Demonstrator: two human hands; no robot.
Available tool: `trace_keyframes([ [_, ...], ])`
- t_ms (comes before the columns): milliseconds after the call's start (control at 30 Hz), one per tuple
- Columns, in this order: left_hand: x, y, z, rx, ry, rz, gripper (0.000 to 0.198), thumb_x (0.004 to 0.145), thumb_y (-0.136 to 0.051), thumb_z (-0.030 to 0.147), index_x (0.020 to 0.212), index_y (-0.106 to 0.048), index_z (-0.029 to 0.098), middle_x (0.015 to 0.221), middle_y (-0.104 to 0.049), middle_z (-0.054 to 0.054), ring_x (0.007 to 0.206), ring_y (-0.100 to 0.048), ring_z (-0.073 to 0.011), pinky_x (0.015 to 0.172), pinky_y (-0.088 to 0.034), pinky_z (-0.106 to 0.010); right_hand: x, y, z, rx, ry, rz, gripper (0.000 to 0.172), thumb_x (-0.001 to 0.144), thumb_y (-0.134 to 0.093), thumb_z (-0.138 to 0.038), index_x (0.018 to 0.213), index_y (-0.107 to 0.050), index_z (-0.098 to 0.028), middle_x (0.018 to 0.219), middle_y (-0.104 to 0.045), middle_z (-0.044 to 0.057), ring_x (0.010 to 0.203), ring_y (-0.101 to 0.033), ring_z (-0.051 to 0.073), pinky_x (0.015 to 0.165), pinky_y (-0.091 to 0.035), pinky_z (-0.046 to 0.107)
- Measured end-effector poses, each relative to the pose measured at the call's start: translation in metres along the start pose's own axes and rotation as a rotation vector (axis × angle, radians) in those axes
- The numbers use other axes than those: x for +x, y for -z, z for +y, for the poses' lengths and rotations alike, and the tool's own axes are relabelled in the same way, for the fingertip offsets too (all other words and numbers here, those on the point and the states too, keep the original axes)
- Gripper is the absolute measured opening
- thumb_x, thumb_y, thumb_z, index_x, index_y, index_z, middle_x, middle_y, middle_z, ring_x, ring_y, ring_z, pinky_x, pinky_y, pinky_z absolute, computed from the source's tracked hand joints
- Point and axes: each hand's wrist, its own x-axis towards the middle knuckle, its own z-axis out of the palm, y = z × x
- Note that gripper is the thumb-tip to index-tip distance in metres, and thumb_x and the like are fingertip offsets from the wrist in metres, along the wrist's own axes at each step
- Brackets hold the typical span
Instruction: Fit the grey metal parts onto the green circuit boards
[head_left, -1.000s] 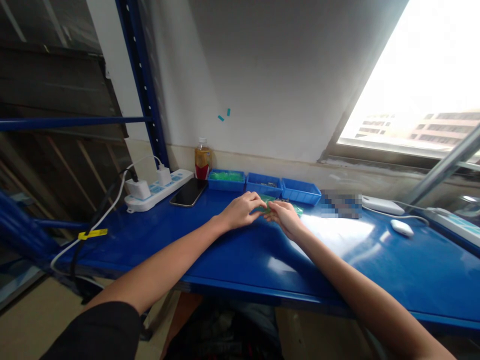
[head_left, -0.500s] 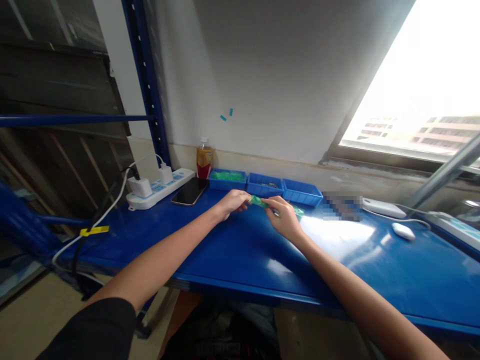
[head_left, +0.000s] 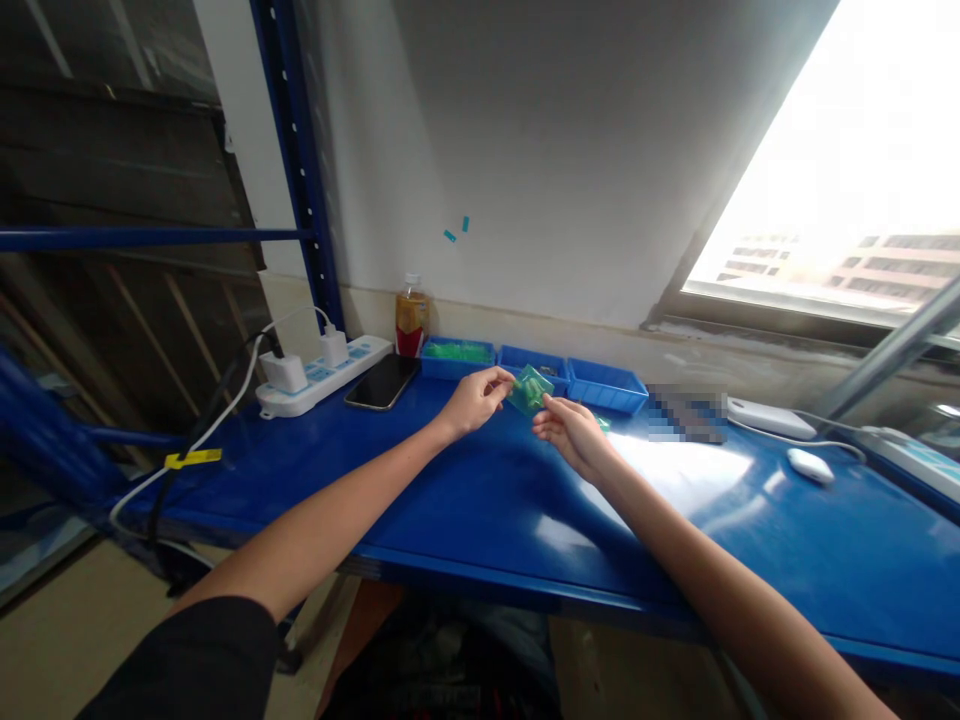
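Note:
A small translucent green plastic bag (head_left: 531, 388) is held up above the blue table, its flat face turned toward me. Something pale shows inside it, too small to name. My left hand (head_left: 477, 400) pinches the bag's left corner between thumb and fingertips. On the lower right edge, my right hand (head_left: 571, 432) grips it between thumb and index finger. Behind the bag stand a blue bin with green bags (head_left: 459, 352), a middle blue bin (head_left: 517, 356) partly hidden by the bag, and a right blue bin (head_left: 606, 384). A bit of green plastic (head_left: 604, 425) lies beyond my right hand.
On the left are a white power strip (head_left: 324, 376) with plugged chargers, a black phone (head_left: 382, 381) and a drink bottle (head_left: 412, 318). To the right lie a white earbud case (head_left: 810, 465), a white cabled device (head_left: 769, 417) and a blurred-out patch. The blue table's (head_left: 465, 500) front edge is near me.
The green bag was folded narrow between both hands; now it is spread flat and upright, its face visible. My right hand has turned and moved slightly lower. The view has shifted a little.

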Motion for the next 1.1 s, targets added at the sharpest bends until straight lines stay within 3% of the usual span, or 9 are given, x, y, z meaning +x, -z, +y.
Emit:
trace_keyframes([
  [267, 0.003, 0.002, -0.010, 0.135, -0.081, 0.018, 0.014, 0.083, -0.055, 0.025, 0.088, -0.064, 0.017, 0.086, -0.061, -0.004, 0.069, -0.056, -0.0121, 0.065, -0.047, -0.022, -0.003, -0.003, -0.006, 0.092, 0.035, 0.041, 0.033, 0.076, -0.059, -0.051, 0.076, -0.059, -0.018, 0.074, -0.067, 0.007, 0.071, -0.064, 0.020, 0.065, -0.052, 0.031],
  [367, 0.001, -0.001, -0.011, 0.150, -0.098, -0.022, 0.015, 0.081, -0.053, 0.017, 0.092, -0.064, 0.018, 0.088, -0.060, -0.003, 0.067, -0.056, -0.0109, 0.067, -0.047, -0.022, 0.000, -0.001, -0.002, 0.054, 0.131, 0.111, 0.025, 0.064, -0.073, -0.036, 0.077, -0.060, -0.018, 0.072, -0.063, 0.003, 0.068, -0.062, 0.016, 0.063, -0.050, 0.027],
  [433, -0.001, -0.004, -0.011, 0.127, -0.065, -0.046, 0.023, 0.080, -0.053, 0.016, 0.101, -0.061, 0.019, 0.089, -0.060, -0.002, 0.063, -0.055, -0.0097, 0.065, -0.046, -0.022, 0.003, 0.001, 0.002, 0.009, 0.183, 0.158, 0.033, 0.058, -0.075, -0.027, 0.086, -0.060, -0.020, 0.073, -0.062, -0.001, 0.065, -0.060, 0.014, 0.059, -0.048, 0.026],
  [567, -0.001, -0.005, -0.014, 0.099, 0.075, -0.063, 0.026, 0.079, -0.057, 0.023, 0.105, -0.059, 0.018, 0.079, -0.063, -0.001, 0.060, -0.055, -0.0109, 0.058, -0.044, -0.021, 0.006, 0.004, 0.006, -0.113, 0.268, 0.203, 0.045, 0.061, -0.071, -0.028, 0.104, -0.057, -0.021, 0.075, -0.062, -0.002, 0.064, -0.059, 0.014, 0.057, -0.047, 0.026],
  [633, -0.001, -0.004, -0.014, 0.084, 0.202, -0.092, 0.023, 0.083, -0.054, 0.036, 0.089, -0.064, 0.016, 0.072, -0.064, -0.003, 0.057, -0.055, -0.0121, 0.054, -0.042, -0.022, 0.005, 0.005, 0.006, -0.260, 0.361, 0.223, 0.036, 0.065, -0.068, -0.029, 0.099, -0.060, -0.020, 0.076, -0.062, 0.000, 0.069, -0.060, 0.016, 0.061, -0.048, 0.028],
  [733, 0.000, -0.001, -0.010, -0.007, 0.425, -0.176, 0.054, 0.086, -0.040, 0.058, 0.070, -0.067, 0.014, 0.066, -0.063, -0.006, 0.050, -0.051, -0.0117, 0.047, -0.036, -0.022, -0.001, 0.002, 0.004, -0.587, 0.592, 0.233, 0.016, 0.073, -0.059, -0.025, 0.088, -0.064, -0.020, 0.082, -0.064, 0.004, 0.078, -0.061, 0.018, 0.069, -0.049, 0.032],
  [800, 0.001, 0.000, -0.006, -0.124, 0.532, -0.209, 0.063, 0.084, -0.035, 0.065, 0.070, -0.068, 0.013, 0.065, -0.062, -0.006, 0.047, -0.048, -0.0103, 0.044, -0.033, -0.022, -0.007, -0.002, 0.001, -0.774, 0.747, 0.188, 0.015, 0.078, -0.052, -0.020, 0.086, -0.065, -0.021, 0.085, -0.064, 0.005, 0.081, -0.060, 0.019, 0.073, -0.048, 0.032],
  [967, 0.000, 0.002, 0.002, -0.355, 0.572, -0.177, 0.031, 0.079, -0.061, 0.045, 0.084, -0.065, 0.015, 0.071, -0.062, -0.002, 0.050, -0.049, -0.0077, 0.047, -0.035, -0.020, -0.013, -0.008, -0.002, -0.945, 0.907, 0.084, 0.022, 0.076, -0.047, -0.012, 0.086, -0.064, -0.022, 0.088, -0.061, 0.006, 0.086, -0.058, 0.020, 0.079, -0.047, 0.033],
  [1100, 0.000, 0.000, 0.002, -0.345, 0.388, -0.026, 0.017, 0.076, -0.065, 0.027, 0.087, -0.059, 0.015, 0.074, -0.060, 0.000, 0.057, -0.055, -0.0080, 0.050, -0.039, -0.019, -0.008, -0.006, 0.000, -0.855, 0.760, 0.108, 0.020, 0.069, -0.052, -0.013, 0.084, -0.062, -0.020, 0.090, -0.059, 0.006, 0.088, -0.057, 0.021, 0.082, -0.047, 0.035],
])
